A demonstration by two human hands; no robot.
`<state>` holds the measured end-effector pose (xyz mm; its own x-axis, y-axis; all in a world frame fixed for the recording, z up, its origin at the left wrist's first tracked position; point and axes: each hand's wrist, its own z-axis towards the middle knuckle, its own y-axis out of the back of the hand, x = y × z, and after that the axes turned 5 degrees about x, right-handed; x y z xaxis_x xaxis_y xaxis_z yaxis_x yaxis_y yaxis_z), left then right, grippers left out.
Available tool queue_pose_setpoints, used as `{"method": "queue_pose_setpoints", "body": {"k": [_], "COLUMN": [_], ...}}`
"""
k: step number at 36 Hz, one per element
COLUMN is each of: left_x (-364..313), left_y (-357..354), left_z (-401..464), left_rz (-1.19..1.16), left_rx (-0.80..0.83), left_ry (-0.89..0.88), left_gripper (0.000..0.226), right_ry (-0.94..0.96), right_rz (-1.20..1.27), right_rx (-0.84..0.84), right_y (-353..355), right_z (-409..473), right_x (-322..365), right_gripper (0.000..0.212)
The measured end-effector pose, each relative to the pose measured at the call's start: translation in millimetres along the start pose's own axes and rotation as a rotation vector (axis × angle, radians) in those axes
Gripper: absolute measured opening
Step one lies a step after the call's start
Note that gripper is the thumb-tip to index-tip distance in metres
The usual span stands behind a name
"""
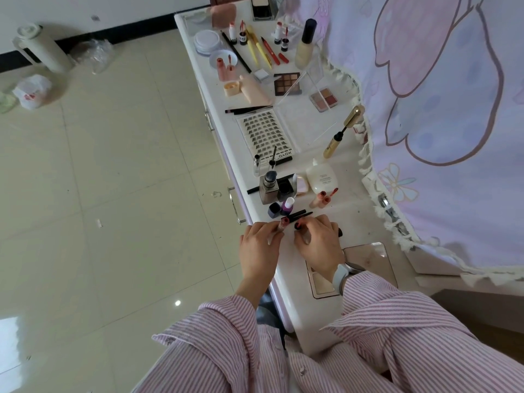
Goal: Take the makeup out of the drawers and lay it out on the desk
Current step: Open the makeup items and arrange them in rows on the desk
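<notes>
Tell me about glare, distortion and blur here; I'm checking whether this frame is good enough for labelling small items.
Head view: daylight is soft and even, with bright glare patches on the floor tiles; wide-angle distortion bends the desk edge and the curtain; the left hand and right hand are slightly soft, so the small tubes they hold lack detail; far-end items are small but readable.

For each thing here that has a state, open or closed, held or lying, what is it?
Left hand: grips lip gloss tube, uncapped.
Right hand: pinches its wand cap.
Gold mascara: open, wand lying apart.
Eyeshadow palette: lid open.
Lash tray: uncovered.
Drawers: closed.
</notes>
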<state>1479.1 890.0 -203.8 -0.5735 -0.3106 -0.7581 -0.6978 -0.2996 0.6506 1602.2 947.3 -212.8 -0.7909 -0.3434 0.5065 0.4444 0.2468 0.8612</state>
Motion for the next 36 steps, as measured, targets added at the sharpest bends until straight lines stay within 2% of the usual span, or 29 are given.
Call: {"method": "queue_pose_setpoints", "body": {"k": [4,11,19,28,31,36], "left_x": [0.6,-0.2,2.5,3.5,3.7,3.8], "left_y": [-0.6,0.2,0.4,0.1,0.5,1.6], "left_z": [-0.5,-0.8,-1.4,-0.7,0.0,0.0], "left_rz": [-0.004,-0.004,-0.002,-0.003,-0.004,-0.005], "left_rx": [0.002,0.007,0.021,0.031,0.034,0.041], "left_ry": [0.001,0.006,0.021,0.026,0.03,0.033], "left_gripper": [0.012,0.011,0.015,0.019,0.02,0.023], "right_ry": [0.02,0.081,0.061,0.052,0.068,0.049], "right_rz": [-0.04,-0.136,-0.121,-0.125,-0.139,-0.151], "right_rx": [-0.015,-0.101,-0.081,-0.07,-0.077,-0.075], "right_y": [-1.2,-1.6,-0.3,0.2,0.1,0.5], "right_z": [2.0,3.1,1.9,0.9,0.4,0.4], "right_x": [0.2,0.9,2.0,1.5,0.7,0.2], "right_gripper": [0.012,0.025,0.013,0.013,0.023,0.014]}}
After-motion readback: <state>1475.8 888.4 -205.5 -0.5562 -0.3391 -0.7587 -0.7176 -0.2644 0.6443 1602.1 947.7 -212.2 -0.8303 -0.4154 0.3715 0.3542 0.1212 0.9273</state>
